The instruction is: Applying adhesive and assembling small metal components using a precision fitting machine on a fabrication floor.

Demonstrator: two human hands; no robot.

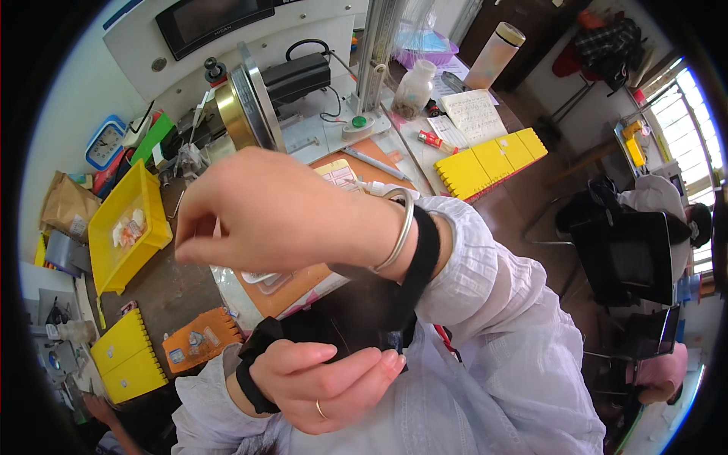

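My right hand [265, 212] reaches leftward across the middle above the desk, its fingers curled in and slightly blurred. Whatever it may hold is hidden. A silver bangle [402, 235] and a wide black strap [423, 265] circle that wrist, and the strap hangs toward my lap. Low in front of my body is my left hand [326, 387], closed, a gold ring on one finger. Its fingertips meet the lower end of the strap beside a dark, blurred black object [353, 315] whose kind I cannot make out. Another black band [252, 383] wraps my left wrist.
A yellow bin [155, 220] and yellow notched boards [129, 356] lie left. Behind my right hand stands a machine with a brass wheel [233, 114]. A jar [415, 89], an open notebook [474, 115] and a bottle [497, 57] stand far right. People sit at the right.
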